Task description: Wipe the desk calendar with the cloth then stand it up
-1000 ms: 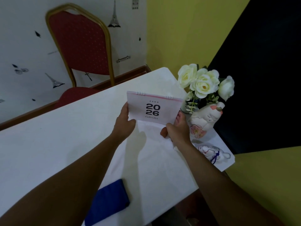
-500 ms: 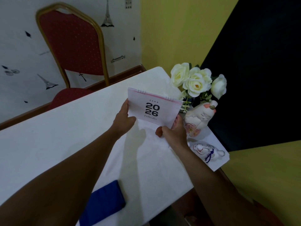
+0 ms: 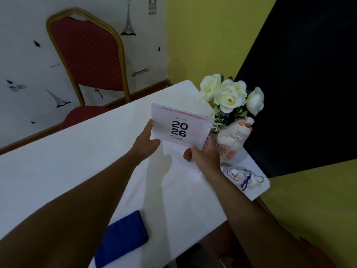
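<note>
At the bottom of the frame the folded blue cloth (image 3: pixel 123 236) lies soft and idle on the white surface (image 3: pixel 58 161). At centre both hands, left hand (image 3: pixel 144 144) and right hand (image 3: pixel 206 157), have a grip clamped on the calendar (image 3: pixel 181 128), a stiff, pale pink, spiral-bound card tilted above the surface. This looks like the standing-up step; next its base needs spreading and setting down clear of the ceramic figurine (image 3: pixel 233 138).

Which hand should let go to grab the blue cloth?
Probably the left hand. The blue cloth lies on the table beside the left forearm, while the right hand could keep holding the calendar.
</note>
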Demonstrator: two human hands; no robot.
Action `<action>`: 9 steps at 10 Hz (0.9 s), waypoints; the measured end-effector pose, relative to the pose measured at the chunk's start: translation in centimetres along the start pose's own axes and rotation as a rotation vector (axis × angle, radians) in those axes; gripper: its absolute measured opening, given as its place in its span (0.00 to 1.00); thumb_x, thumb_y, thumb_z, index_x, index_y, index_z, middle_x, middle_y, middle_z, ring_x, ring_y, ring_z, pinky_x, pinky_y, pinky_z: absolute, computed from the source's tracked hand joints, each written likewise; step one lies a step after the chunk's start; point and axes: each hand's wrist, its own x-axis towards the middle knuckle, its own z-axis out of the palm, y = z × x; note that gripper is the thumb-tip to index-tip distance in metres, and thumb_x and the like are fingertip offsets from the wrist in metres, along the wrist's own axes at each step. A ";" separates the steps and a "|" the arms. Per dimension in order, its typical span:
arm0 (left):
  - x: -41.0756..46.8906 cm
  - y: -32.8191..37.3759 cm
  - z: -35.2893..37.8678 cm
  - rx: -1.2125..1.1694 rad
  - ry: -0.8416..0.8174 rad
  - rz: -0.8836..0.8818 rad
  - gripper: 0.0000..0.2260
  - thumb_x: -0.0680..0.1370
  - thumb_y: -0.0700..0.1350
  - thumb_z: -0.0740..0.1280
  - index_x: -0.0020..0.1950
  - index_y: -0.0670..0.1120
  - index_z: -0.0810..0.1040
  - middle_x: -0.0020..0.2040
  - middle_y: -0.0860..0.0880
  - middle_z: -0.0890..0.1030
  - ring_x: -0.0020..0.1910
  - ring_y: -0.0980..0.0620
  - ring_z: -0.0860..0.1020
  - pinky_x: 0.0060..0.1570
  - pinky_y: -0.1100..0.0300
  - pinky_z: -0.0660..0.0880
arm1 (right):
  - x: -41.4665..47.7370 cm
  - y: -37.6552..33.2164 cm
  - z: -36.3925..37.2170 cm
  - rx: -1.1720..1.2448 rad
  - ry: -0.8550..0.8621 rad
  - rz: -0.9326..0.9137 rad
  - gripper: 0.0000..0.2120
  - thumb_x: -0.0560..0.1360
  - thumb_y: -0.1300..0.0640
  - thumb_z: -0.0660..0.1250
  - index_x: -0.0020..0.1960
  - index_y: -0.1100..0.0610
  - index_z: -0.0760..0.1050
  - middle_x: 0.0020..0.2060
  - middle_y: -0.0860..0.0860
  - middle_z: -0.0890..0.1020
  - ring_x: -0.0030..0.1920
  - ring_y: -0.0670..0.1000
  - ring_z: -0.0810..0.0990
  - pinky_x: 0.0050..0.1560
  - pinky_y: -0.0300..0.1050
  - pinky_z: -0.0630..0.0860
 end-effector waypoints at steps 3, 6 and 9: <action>0.6 0.0 0.0 -0.010 0.000 -0.057 0.40 0.76 0.35 0.66 0.82 0.57 0.51 0.82 0.50 0.60 0.79 0.38 0.61 0.71 0.33 0.66 | -0.1 -0.7 -0.1 -0.038 -0.011 0.008 0.35 0.66 0.63 0.64 0.73 0.49 0.69 0.62 0.52 0.84 0.58 0.60 0.85 0.51 0.57 0.86; 0.7 0.1 0.1 0.026 -0.019 -0.068 0.40 0.76 0.37 0.68 0.82 0.56 0.51 0.83 0.49 0.59 0.79 0.38 0.61 0.72 0.34 0.65 | 0.2 0.0 -0.2 -0.036 0.012 -0.017 0.35 0.69 0.65 0.65 0.75 0.50 0.68 0.63 0.51 0.83 0.59 0.57 0.84 0.56 0.58 0.85; -0.3 -1.0 -1.1 0.193 -0.005 -0.085 0.41 0.79 0.50 0.69 0.83 0.52 0.45 0.84 0.49 0.52 0.82 0.40 0.57 0.75 0.40 0.62 | -2.0 -0.1 0.5 0.047 0.144 -0.132 0.31 0.72 0.68 0.64 0.74 0.52 0.68 0.62 0.52 0.84 0.57 0.53 0.85 0.49 0.40 0.85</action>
